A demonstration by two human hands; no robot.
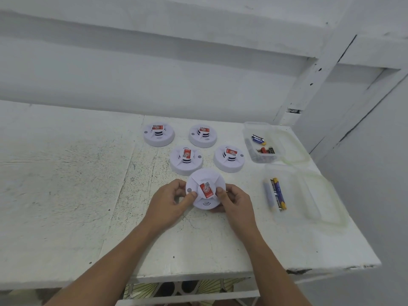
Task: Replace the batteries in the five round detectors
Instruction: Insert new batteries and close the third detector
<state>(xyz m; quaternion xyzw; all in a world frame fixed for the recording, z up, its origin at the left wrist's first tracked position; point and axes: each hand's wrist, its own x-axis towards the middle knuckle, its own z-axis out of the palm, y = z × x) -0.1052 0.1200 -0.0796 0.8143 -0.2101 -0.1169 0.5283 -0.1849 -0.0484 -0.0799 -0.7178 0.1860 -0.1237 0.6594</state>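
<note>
At the near middle of a scuffed white-painted table, a person's left hand and right hand grip a round white plastic detector with a red label from either side. Fingers curl round its rim and thumbs press on its face, a hold apparently meant for twisting it open. Four matching detectors wait just behind. To the right, within reach, a far clear plastic tub holds loose batteries and a near clear plastic tub holds long blue-and-yellow batteries, probably keeping spent and fresh apart.
</note>
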